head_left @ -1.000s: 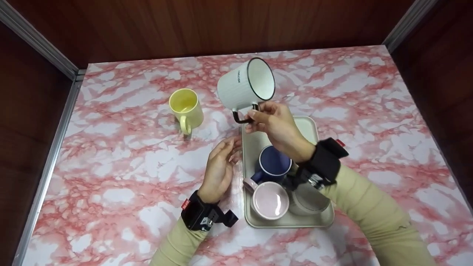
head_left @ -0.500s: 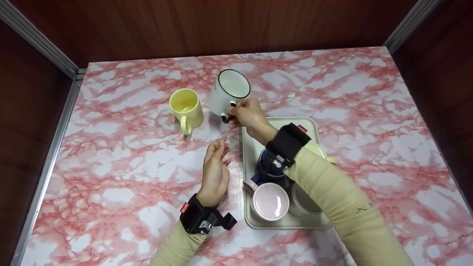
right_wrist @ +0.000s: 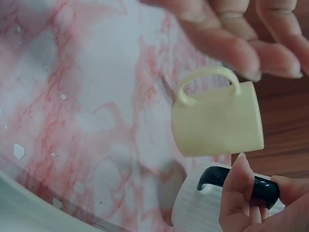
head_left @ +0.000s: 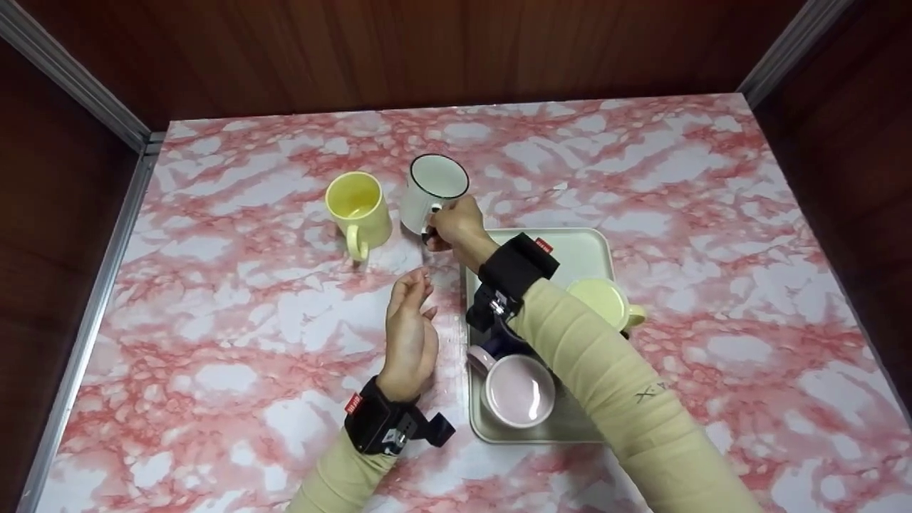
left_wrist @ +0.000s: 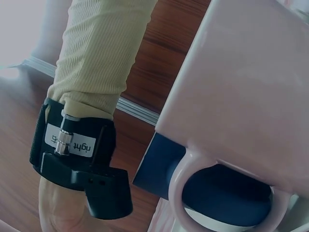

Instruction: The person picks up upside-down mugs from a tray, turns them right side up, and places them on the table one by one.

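Observation:
My right hand (head_left: 459, 222) pinches the black handle (right_wrist: 265, 189) of a white mug with a dark rim (head_left: 420, 203). The mug stands upright at the table surface, to the right of a yellow mug (head_left: 374, 224); whether its base touches the table I cannot tell. My left hand (head_left: 410, 345) holds nothing, its fingers loosely bent, left of the tray (head_left: 563, 253). On that tray, a pink mug (head_left: 519, 392) sits at the near left. Behind it a blue mug (left_wrist: 161, 162) is mostly covered by my right arm in the head view.
A pale yellow mug (head_left: 598, 303) is at the tray's right side, partly behind my right sleeve (head_left: 605, 370). Red-and-white marbled tabletop (head_left: 249, 299) surrounds the tray. Dark wooden panels (head_left: 456, 57) with metal edges enclose the back and sides.
The white mug went from held tilted above the tray's far end to upright beside the yellow mug, moving left and down with my right hand. My left hand drew slightly left, away from the tray.

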Demonstrator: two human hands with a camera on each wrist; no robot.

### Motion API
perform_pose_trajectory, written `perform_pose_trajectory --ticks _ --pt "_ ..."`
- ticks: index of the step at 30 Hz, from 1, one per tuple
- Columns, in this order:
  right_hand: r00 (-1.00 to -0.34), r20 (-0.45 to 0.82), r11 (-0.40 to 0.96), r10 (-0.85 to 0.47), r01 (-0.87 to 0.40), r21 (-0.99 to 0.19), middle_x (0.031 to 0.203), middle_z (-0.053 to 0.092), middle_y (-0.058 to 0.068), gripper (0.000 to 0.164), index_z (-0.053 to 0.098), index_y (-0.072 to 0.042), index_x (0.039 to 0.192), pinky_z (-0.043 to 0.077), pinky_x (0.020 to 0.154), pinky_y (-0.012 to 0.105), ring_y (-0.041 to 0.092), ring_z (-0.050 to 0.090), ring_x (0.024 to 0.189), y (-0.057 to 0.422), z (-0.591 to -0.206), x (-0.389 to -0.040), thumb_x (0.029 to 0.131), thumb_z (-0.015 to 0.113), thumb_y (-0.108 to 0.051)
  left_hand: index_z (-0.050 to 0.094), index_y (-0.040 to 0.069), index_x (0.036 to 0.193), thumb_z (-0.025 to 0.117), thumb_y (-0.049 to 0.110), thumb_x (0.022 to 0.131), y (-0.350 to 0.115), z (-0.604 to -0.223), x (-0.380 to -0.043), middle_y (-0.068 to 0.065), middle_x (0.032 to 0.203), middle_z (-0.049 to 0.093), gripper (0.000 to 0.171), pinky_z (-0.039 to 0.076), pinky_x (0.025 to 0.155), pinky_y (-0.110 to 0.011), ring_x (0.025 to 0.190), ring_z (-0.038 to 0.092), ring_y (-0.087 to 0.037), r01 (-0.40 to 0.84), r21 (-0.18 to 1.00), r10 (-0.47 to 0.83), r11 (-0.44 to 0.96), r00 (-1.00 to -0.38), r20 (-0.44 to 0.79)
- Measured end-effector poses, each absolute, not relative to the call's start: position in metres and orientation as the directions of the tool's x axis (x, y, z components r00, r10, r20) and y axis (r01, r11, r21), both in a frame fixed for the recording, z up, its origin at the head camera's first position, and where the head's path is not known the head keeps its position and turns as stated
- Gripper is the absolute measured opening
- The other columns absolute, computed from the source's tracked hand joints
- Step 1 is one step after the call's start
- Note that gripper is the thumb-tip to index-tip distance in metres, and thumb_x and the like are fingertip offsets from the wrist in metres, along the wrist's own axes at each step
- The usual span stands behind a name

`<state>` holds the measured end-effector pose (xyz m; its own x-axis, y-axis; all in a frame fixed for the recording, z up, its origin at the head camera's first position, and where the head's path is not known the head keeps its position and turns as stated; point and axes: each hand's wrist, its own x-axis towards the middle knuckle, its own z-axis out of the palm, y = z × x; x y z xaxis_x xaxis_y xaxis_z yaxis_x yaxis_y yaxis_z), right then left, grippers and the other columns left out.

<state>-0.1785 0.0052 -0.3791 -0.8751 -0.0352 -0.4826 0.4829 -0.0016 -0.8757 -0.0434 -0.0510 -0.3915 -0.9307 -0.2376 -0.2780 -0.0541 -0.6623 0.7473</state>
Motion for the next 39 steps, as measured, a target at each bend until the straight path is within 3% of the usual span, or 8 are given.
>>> perform_pose_trajectory --ticks 8,17,24,30,39 --pt "-0.871 -0.492 0.059 -0.018 0.49 -0.87 0.06 0.053 0.013 0.021 0.041 -0.003 0.071 0.051 0.051 0.032 0.014 0.047 0.037 0.001 -0.383 -0.18 0.085 0.054 0.005 0.048 0.013 0.089 0.037 0.006 0.097 -0.051 -0.389 -0.044 0.0 0.095 0.044 0.016 0.022 0.077 -0.031 0.094 0.036 -0.016 -0.04 0.741 -0.262 -0.67 -0.922 -0.286" --pt "-0.873 -0.483 0.094 -0.069 0.476 -0.874 0.081 0.058 0.022 0.023 0.042 -0.003 0.07 0.048 0.043 0.025 0.013 0.048 0.038 -0.003 -0.389 -0.175 0.084 0.059 0.004 0.047 0.013 0.089 0.036 0.006 0.097 -0.054 -0.392 -0.044 -0.001 0.098 0.044 0.016 0.022 0.077 -0.032 0.096 0.036 -0.017 -0.04 0.734 -0.267 -0.678 -0.917 -0.297" --pt "-0.844 -0.511 0.092 -0.161 0.503 -0.86 0.068 0.053 0.014 0.022 0.043 -0.001 0.067 0.051 0.047 0.028 0.017 0.052 0.041 -0.008 -0.392 -0.173 0.084 0.054 0.01 0.047 0.014 0.088 0.037 0.006 0.097 -0.055 -0.393 -0.044 -0.001 0.096 0.044 0.016 0.022 0.077 -0.031 0.093 0.037 -0.014 -0.041 0.73 -0.275 -0.682 -0.911 -0.309" --pt "-0.832 -0.516 0.118 -0.203 0.503 -0.856 0.07 0.051 0.014 0.029 0.039 -0.003 0.062 0.051 0.05 0.029 0.019 0.054 0.046 -0.009 -0.391 -0.172 0.084 0.047 0.013 0.048 0.015 0.086 0.039 0.007 0.097 -0.055 -0.394 -0.045 0.0 0.095 0.045 0.016 0.022 0.079 -0.032 0.093 0.038 -0.014 -0.05 0.725 -0.266 -0.687 -0.911 -0.314" --pt "-0.788 -0.531 0.181 -0.312 0.499 -0.847 0.086 0.054 0.018 0.007 0.047 0.003 0.085 0.053 0.057 0.036 0.024 0.057 0.057 0.002 -0.381 -0.176 0.084 0.051 0.008 0.049 0.013 0.089 0.038 0.007 0.097 -0.054 -0.395 -0.044 0.0 0.093 0.045 0.014 0.023 0.078 -0.031 0.093 0.038 -0.015 -0.063 0.729 -0.247 -0.682 -0.918 -0.31"
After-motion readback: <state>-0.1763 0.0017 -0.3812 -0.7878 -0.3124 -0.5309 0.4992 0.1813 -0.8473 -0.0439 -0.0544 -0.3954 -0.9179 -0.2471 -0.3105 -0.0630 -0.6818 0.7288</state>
